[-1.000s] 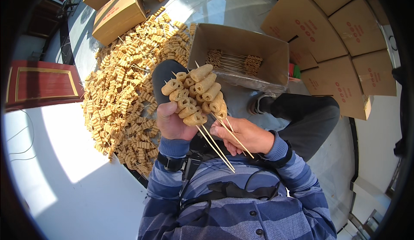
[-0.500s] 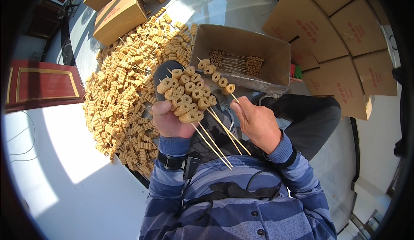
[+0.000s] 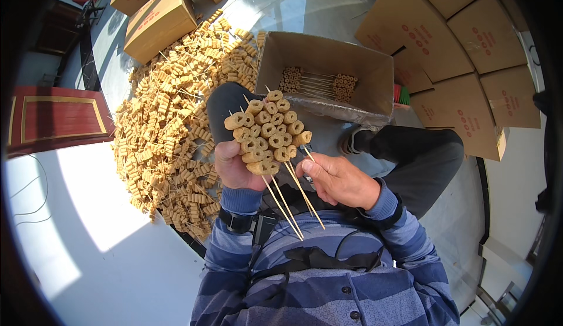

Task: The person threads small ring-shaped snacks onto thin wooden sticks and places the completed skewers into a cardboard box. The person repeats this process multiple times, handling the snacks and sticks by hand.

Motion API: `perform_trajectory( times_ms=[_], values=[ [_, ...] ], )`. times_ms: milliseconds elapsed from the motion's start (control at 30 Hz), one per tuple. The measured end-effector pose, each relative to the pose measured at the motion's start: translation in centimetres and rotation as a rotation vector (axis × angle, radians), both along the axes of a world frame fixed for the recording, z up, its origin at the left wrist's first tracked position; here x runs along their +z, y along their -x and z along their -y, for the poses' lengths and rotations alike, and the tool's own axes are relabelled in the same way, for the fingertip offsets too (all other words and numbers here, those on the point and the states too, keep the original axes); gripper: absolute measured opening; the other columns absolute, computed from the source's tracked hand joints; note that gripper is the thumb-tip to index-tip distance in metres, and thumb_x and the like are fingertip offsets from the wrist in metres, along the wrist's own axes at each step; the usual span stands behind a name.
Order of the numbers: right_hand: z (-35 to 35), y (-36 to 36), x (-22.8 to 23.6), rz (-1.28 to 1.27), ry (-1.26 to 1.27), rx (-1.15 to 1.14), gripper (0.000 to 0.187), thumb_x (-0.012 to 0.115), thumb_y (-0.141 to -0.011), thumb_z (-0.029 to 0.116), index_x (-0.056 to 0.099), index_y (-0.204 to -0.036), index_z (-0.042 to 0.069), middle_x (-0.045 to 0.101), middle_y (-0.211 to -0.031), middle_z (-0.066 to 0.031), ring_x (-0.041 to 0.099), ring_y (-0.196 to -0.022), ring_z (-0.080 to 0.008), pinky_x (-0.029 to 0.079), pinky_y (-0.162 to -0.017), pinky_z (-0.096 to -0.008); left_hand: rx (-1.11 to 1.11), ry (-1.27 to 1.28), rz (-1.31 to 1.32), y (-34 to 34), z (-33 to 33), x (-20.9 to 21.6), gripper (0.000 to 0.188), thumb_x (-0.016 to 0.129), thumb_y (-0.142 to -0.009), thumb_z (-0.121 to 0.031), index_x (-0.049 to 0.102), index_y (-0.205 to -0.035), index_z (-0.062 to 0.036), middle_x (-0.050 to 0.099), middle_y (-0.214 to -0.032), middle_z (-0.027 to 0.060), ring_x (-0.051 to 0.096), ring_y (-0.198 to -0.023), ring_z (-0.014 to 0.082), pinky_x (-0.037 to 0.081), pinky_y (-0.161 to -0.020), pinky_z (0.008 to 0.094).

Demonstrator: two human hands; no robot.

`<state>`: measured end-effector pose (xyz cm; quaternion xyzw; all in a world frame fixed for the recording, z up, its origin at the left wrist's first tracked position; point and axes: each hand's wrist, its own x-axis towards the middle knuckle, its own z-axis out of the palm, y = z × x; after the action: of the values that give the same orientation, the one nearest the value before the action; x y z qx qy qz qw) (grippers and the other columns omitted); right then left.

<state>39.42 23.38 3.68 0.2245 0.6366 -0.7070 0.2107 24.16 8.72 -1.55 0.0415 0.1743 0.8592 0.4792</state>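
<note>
My left hand [image 3: 233, 166] is closed around a bundle of skewers [image 3: 268, 131] threaded with golden-brown, ring-shaped fried rolls. The bare sticks of the bundle slant down toward my lap. At the right side of the bundle, my right hand [image 3: 345, 180] pinches the thin stick of one more skewer between thumb and fingers. That skewer's end roll [image 3: 302, 138] lies against the others, so where it ends and the bundle begins is hard to see. Behind my hands stands an open cardboard box [image 3: 328, 50], with rows of skewers [image 3: 345, 88] laid inside, sticks toward the middle.
A big heap of the same skewers [image 3: 167, 112] spreads over the floor at my left. Closed cartons [image 3: 161, 24] stand beyond it, and more cartons [image 3: 437, 44] are stacked at the right. My bent legs [image 3: 413, 156] lie between me and the open box.
My right hand has brought its single skewer left and down against the bundle. My left hand has shifted slightly right with the bundle, which is now more upright.
</note>
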Motion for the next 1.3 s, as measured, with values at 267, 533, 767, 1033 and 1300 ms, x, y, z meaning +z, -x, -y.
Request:
perform_trajectory(
  times_ms=[267, 533, 767, 1033, 1300],
  values=[
    [-0.3, 0.3, -0.8, -0.023, -0.122, 0.09, 0.043, 0.039, -0.109, 0.04, 0.058, -0.117, 0.002, 0.058, -0.063, -0.0073, 0.058, -0.056, -0.0178, 0.048, -0.058, -0.0318, -0.073, -0.001, -0.038, 0.1, -1.1, 0.3, 0.097, 0.069, -0.078, -0.043, 0.028, -0.153, 0.0027, 0.043, -0.146, 0.03, 0.045, -0.134, 0.0501, 0.04, -0.112, 0.0588],
    [-1.6, 1.5, 2.4, -0.638, -1.078, -0.054, 0.079, 0.06, -0.097, 0.049, 0.034, -0.15, -0.003, 0.04, -0.149, -0.0267, 0.041, -0.138, -0.0409, 0.035, -0.113, -0.0464, 0.038, 0.161, -0.191, 0.6, -2.1, 1.5, 0.08, 0.063, -0.083, -0.04, 0.039, -0.147, 0.0016, 0.052, -0.142, 0.0209, 0.052, -0.131, 0.0345, 0.042, -0.112, 0.0493],
    [2.4, 4.3, -0.1, -0.684, -1.061, -0.188, 0.077, 0.059, -0.098, 0.039, 0.027, -0.153, -0.005, 0.034, -0.153, -0.027, 0.035, -0.142, -0.043, 0.027, -0.117, -0.0506, 0.146, 0.268, -0.112, -1.7, -3.7, 1.8, 0.055, 0.046, -0.098, -0.032, 0.044, -0.142, 0.0022, 0.058, -0.134, 0.0136, 0.059, -0.121, 0.0238, 0.047, -0.106, 0.0374],
    [0.0, 2.8, -0.7, -0.687, -0.927, -0.258, 0.07, 0.064, -0.093, 0.026, 0.034, -0.149, -0.003, 0.038, -0.15, -0.0255, 0.037, -0.14, -0.0415, 0.028, -0.116, -0.0512, -0.155, 0.336, -0.419, 0.1, -4.7, 1.7, 0.07, 0.054, -0.096, -0.033, 0.029, -0.153, -0.0013, 0.043, -0.15, 0.0142, 0.046, -0.137, 0.0263, 0.039, -0.114, 0.0394],
    [-6.2, -0.3, -1.6, -0.606, -0.812, -0.16, 0.073, 0.067, -0.094, 0.034, 0.036, -0.148, -0.004, 0.041, -0.149, -0.0259, 0.038, -0.14, -0.0405, 0.032, -0.114, -0.0481, -0.306, 0.57, -0.744, 4.2, -8.9, 5.1, 0.075, 0.06, -0.094, -0.027, 0.021, -0.155, -0.0053, 0.045, -0.143, 0.013, 0.049, -0.129, 0.0227, 0.044, -0.107, 0.0371]
  ],
)
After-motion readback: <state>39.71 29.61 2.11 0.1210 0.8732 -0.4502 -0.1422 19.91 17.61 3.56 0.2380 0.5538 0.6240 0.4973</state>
